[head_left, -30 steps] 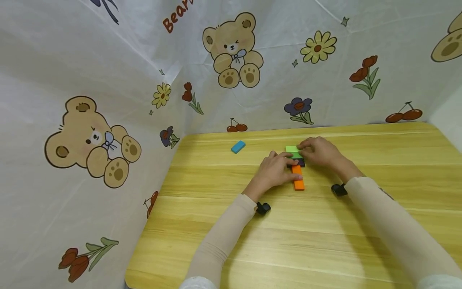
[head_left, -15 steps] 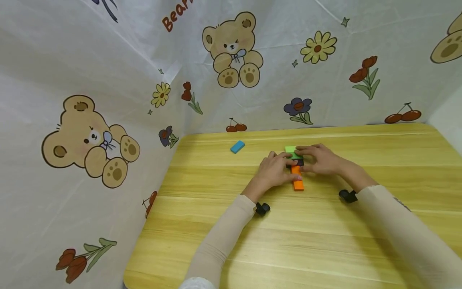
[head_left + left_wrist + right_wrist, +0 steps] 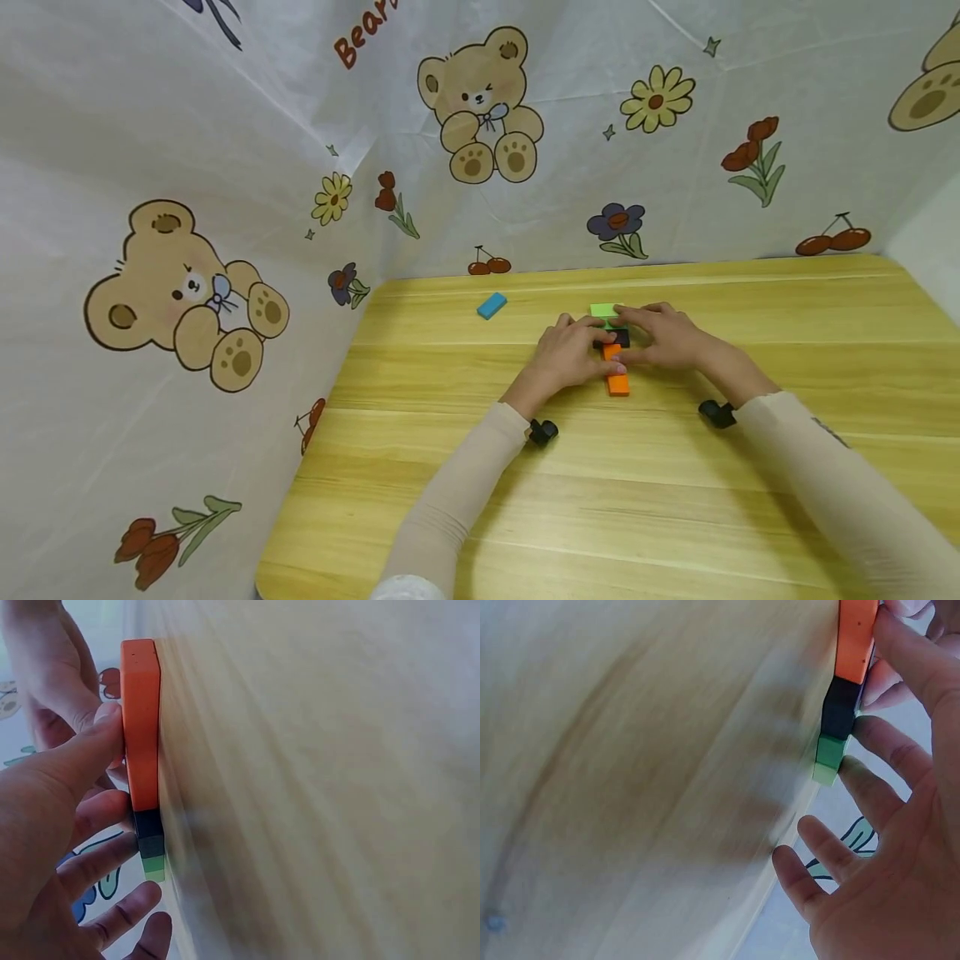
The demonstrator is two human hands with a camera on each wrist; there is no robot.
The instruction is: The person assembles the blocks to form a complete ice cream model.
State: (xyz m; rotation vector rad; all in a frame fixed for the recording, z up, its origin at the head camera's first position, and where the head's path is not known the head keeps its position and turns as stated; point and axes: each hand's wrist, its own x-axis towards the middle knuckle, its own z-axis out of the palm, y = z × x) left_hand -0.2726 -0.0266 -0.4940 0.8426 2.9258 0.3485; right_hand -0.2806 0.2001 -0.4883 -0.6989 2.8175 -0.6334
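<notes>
Lying flat on the table in the head view are small domino-like blocks set against one another. An orange block (image 3: 618, 387) points toward me, a black block (image 3: 622, 337) lies crosswise at its far end, then a green block (image 3: 830, 751) and a light green block (image 3: 603, 309). My left hand (image 3: 564, 357) has its thumb on the orange block and its index fingertip by the black one, other fingers spread. From the right, my right hand (image 3: 667, 339) reaches its thumb to the orange block, with fingertips along the green ones. Both hands partly cover the blocks.
A blue block (image 3: 492, 306) lies apart, toward the back left of the wooden table (image 3: 585, 517). A white sheet (image 3: 570, 217) printed with bears and flowers hangs behind and to the left. Black wrist cameras (image 3: 543, 432) sit under both wrists.
My right hand has come nearer to me, from the green blocks' right end, and spread its thumb to the orange block. The left hand and the blocks look nearly unchanged.
</notes>
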